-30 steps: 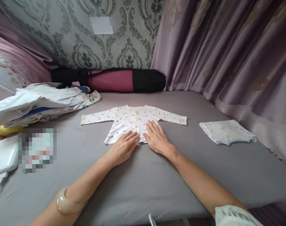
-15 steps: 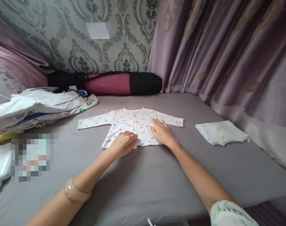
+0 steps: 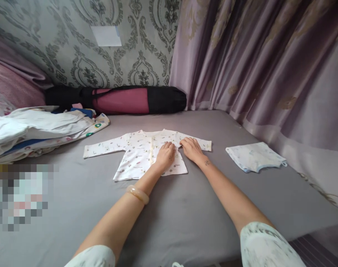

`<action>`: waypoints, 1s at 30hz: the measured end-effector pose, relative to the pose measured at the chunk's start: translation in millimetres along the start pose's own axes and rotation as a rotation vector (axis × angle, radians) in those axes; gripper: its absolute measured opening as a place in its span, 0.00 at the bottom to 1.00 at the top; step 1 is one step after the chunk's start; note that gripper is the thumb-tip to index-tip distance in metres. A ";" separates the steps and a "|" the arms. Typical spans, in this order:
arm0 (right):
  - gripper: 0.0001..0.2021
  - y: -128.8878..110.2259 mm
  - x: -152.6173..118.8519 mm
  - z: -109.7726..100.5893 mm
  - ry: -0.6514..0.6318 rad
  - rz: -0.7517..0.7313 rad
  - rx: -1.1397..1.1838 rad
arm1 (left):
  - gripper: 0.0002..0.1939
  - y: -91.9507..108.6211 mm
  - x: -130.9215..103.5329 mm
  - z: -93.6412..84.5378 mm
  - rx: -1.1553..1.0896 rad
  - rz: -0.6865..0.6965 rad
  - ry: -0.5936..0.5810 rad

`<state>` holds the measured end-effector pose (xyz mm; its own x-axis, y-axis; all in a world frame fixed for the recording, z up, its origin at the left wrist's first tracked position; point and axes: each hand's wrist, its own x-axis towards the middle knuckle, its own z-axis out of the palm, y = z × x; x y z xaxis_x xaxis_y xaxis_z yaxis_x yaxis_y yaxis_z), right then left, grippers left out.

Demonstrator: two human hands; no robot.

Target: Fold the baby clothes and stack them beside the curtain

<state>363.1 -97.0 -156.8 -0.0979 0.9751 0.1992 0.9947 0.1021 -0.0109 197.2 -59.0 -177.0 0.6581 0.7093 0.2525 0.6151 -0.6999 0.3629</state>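
Note:
A small white baby shirt (image 3: 135, 157) with tiny printed motifs lies spread on the grey sheet, its collar toward the wall and both sleeves stretched out sideways. Down its middle runs a cream button placket. My left hand (image 3: 166, 154) rests on the shirt's front, right of the placket, fingers laid on the cloth. At the underarm, where the right-hand sleeve meets the body, my right hand (image 3: 191, 149) has its fingers curled and pressed together on the fabric. The tips of those fingers are partly hidden.
A folded light garment with blue edging (image 3: 256, 157) lies to the right. Piled clothes (image 3: 46, 124) sit at the left, above a blurred-out patch. Along the wall rests a long black and maroon bag (image 3: 121, 101). Purple curtains (image 3: 241, 55) hang at the right.
My left hand has moved from the shirt's bottom hem up and right onto its front. My right hand has shifted to the underarm, its fingers now curled in. The view has turned slightly right.

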 end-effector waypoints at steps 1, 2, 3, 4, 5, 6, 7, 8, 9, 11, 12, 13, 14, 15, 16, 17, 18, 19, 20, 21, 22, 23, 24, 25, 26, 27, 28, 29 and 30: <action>0.14 2.3 1.3 0.8 0.005 -0.024 -0.016 | 0.17 1.4 -0.6 3.3 0.011 -0.023 -0.007; 0.14 4.5 2.5 1.2 0.012 -0.044 -0.031 | 0.19 2.7 -1.8 5.9 0.022 -0.044 -0.023; 0.14 6.3 3.5 1.2 0.019 -0.059 -0.043 | 0.21 4.1 -3.2 7.9 0.037 -0.061 -0.046; 0.14 7.7 4.2 0.9 0.027 -0.069 -0.053 | 0.24 5.4 -4.5 9.2 0.057 -0.074 -0.074; 0.15 8.5 4.5 0.4 0.029 -0.072 -0.060 | 0.26 6.6 -5.8 10.1 0.085 -0.079 -0.102; 0.15 8.9 4.7 -0.2 0.026 -0.071 -0.064 | 0.29 7.6 -6.8 10.7 0.117 -0.076 -0.128; 0.15 9.1 4.7 -1.1 0.015 -0.068 -0.063 | 0.30 8.4 -7.5 11.1 0.150 -0.067 -0.147; 0.15 9.1 4.8 -2.1 -0.001 -0.063 -0.057 | 0.31 9.0 -7.8 11.1 0.180 -0.057 -0.161; 0.16 9.4 5.3 -3.3 -0.020 -0.057 -0.042 | 0.32 9.4 -7.7 10.9 0.204 -0.045 -0.174; 0.16 11.1 7.4 -6.3 -0.070 -0.026 0.016 | 0.32 9.8 -6.7 9.4 0.230 -0.025 -0.203; 0.17 12.7 9.1 -8.0 -0.094 0.006 0.053 | 0.32 10.0 -5.7 8.0 0.236 -0.019 -0.221; 0.17 14.8 11.1 -9.5 -0.112 0.050 0.085 | 0.32 10.2 -4.6 6.2 0.238 -0.015 -0.239; 0.18 17.1 13.1 -10.8 -0.120 0.102 0.108 | 0.31 10.4 -3.5 4.1 0.240 -0.013 -0.252; 0.18 19.6 15.1 -11.5 -0.117 0.155 0.119 | 0.31 10.8 -2.3 2.0 0.243 -0.013 -0.263; 0.19 21.9 16.8 -11.6 -0.108 0.203 0.120 | 0.31 11.2 -1.3 0.0 0.245 -0.012 -0.270; 0.20 24.0 18.1 -11.0 -0.101 0.242 0.113 | 0.31 11.5 -0.3 -2.0 0.245 -0.010 -0.276; 0.20 26.0 19.0 -9.7 -0.105 0.272 0.106 | 0.31 11.8 0.5 -3.7 0.244 -0.006 -0.278; 0.21 27.9 19.5 -8.1 -0.122 0.291 0.105 | 0.32 11.9 1.3 -5.4 0.242 -0.002 -0.279; 0.21 29.9 19.7 -6.2 -0.147 0.302 0.110 | 0.32 11.8 2.2 -7.2 0.238 0.004 -0.278; 0.21 32.5 19.8 -4.4 -0.172 0.307 0.122 | 0.32 11.4 3.4 -9.2 0.233 0.010 -0.276; 0.21 35.9 19.7 -2.9 -0.188 0.313 0.135 | 0.31 10.7 5.0 -11.6 0.224 0.016 -0.276; 0.21 40.4 19.5 -1.8 -0.190 0.326 0.147 | 0.31 9.5 7.3 -14.4 0.210 0.021 -0.284; 0.21 46.1 19.0 -1.2 -0.183 0.350 0.152 | 0.29 7.6 10.2 -17.5 0.189 0.021 -0.297; 0.21 53.1 18.3 -1.1 -0.176 0.390 0.149 | 0.27 5.0 13.8 -20.7 0.159 0.018 -0.311; 0.21 61.1 17.2 -1.3 -0.179 0.443 0.141 | 0.25 1.7 18.1 -23.7 0.124 0.007 -0.320; 0.20 69.9 15.7 -1.6 -0.189 0.504 0.131 | 0.23 -2.5 23.0 -26.0 0.091 -0.010 -0.317; 0.20 79.0 14.1 -1.8 -0.202 0.562 0.124 | 0.21 -7.3 28.2 -27.4 0.064 -0.026 -0.303; 0.19 88.0 12.3 -2.0 -0.212 0.612 0.124 | 0.19 -12.5 33.5 -27.7 0.045 -0.037 -0.280; 0.18 96.5 10.7 -2.0 -0.211 0.654 0.134 | 0.18 -18.0 38.9 -26.9 0.034 -0.037 -0.254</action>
<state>458.1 -77.1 -153.8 0.5020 0.8608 -0.0836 0.8407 -0.5083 -0.1868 200.0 -16.6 -149.6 0.7199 0.6941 0.0047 0.6526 -0.6792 0.3358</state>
